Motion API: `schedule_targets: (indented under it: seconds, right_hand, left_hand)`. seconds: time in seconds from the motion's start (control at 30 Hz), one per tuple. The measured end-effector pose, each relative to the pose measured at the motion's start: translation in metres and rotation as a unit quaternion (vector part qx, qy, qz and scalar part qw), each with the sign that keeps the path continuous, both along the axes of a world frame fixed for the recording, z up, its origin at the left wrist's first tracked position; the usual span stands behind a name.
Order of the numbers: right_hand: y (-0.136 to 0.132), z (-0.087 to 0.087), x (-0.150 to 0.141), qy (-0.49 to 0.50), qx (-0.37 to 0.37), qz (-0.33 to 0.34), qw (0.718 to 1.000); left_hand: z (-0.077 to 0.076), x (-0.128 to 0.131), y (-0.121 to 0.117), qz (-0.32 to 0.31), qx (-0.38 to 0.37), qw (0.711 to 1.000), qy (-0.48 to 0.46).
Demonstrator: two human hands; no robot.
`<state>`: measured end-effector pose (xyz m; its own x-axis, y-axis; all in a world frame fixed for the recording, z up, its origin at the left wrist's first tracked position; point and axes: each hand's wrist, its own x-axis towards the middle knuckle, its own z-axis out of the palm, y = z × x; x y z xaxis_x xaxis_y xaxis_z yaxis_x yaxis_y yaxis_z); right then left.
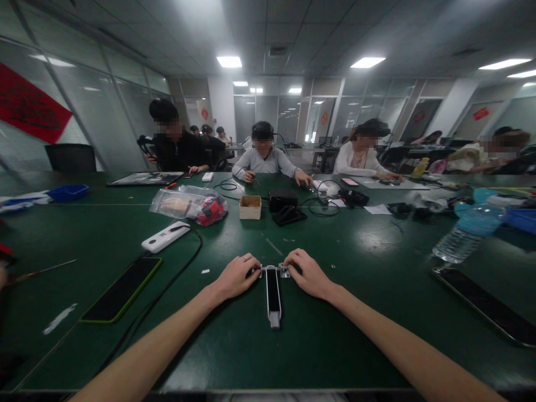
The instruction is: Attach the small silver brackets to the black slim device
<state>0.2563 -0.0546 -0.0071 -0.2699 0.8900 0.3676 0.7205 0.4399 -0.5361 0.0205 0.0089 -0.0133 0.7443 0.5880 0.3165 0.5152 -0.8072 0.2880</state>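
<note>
My left hand [237, 276] and my right hand [307, 273] rest on the green table mat [335, 346], their fingertips pinching opposite ends of a silver metal crosspiece. The crosspiece tops a small metal bracket [273, 293] with a long black centre strip, which lies flat and points towards me. My fingers hide the outer ends of the crosspiece. A small white scrap [205, 271] lies left of my left hand.
Near my left are a white power bank [165, 237] with a black cable and a dark phone [120, 289]. Another phone [486, 307] and a water bottle [467, 237] lie right. Ahead are a plastic bag [188, 205], a cardboard box [250, 207] and seated co-workers.
</note>
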Motion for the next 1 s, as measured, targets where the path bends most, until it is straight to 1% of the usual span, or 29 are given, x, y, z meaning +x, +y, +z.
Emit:
schedule_targets:
  seconds: [0.1, 0.17, 0.27, 0.37, 0.43, 0.5, 0.6, 0.7, 0.77, 0.83, 0.93, 1.0]
  right_hand:
    - [0.0, -0.001, 0.0, -0.017, -0.011, 0.009, 1.0]
    - [0.001, -0.002, 0.0, -0.02, -0.015, 0.003, 1.0]
    - [0.002, -0.004, 0.001, -0.005, 0.0, -0.013, 1.0]
    - [0.002, -0.005, 0.002, -0.002, 0.014, -0.006, 1.0]
    - [0.002, -0.006, 0.001, -0.015, 0.005, 0.005, 1.0]
    - [0.003, -0.006, 0.002, -0.024, -0.006, 0.002, 1.0]
    - [0.003, -0.005, 0.002, -0.015, -0.004, -0.014, 1.0]
    - [0.002, -0.005, 0.002, -0.018, -0.004, -0.003, 1.0]
    - [0.001, -0.005, 0.001, -0.034, -0.013, 0.006, 0.999]
    - [0.002, -0.005, 0.001, -0.052, -0.009, 0.001, 0.999]
    - [0.005, 0.001, 0.008, -0.1, 0.03, -0.031, 0.994]
    - [0.008, 0.008, 0.019, -0.156, 0.051, -0.067, 0.984]
  left_hand:
    - [0.0, 0.0, 0.0, -0.004, 0.002, 1.0, -0.003]
    - [0.0, 0.0, 0.0, -0.003, 0.0, 1.0, -0.004]
    - [0.0, 0.0, 0.0, 0.001, -0.002, 1.0, -0.001]
    - [0.001, 0.0, 0.0, 0.003, -0.001, 1.0, 0.001]
    - [0.0, 0.0, 0.0, 0.0, 0.0, 1.0, -0.001]
    - [0.0, 0.0, 0.0, -0.002, 0.001, 1.0, -0.003]
    - [0.0, 0.0, 0.0, 0.002, -0.001, 1.0, -0.005]
    - [0.0, 0.0, 0.0, 0.003, 0.0, 1.0, -0.001]
    - [0.0, 0.0, 0.0, 0.002, 0.001, 1.0, 0.0]
    - [0.0, 0.0, 0.0, 0.001, 0.001, 1.0, 0.0]
    - [0.001, -0.001, 0.0, 0.002, 0.002, 1.0, 0.001]
    - [0.001, -0.001, -0.001, 0.004, 0.004, 1.0, 0.001]
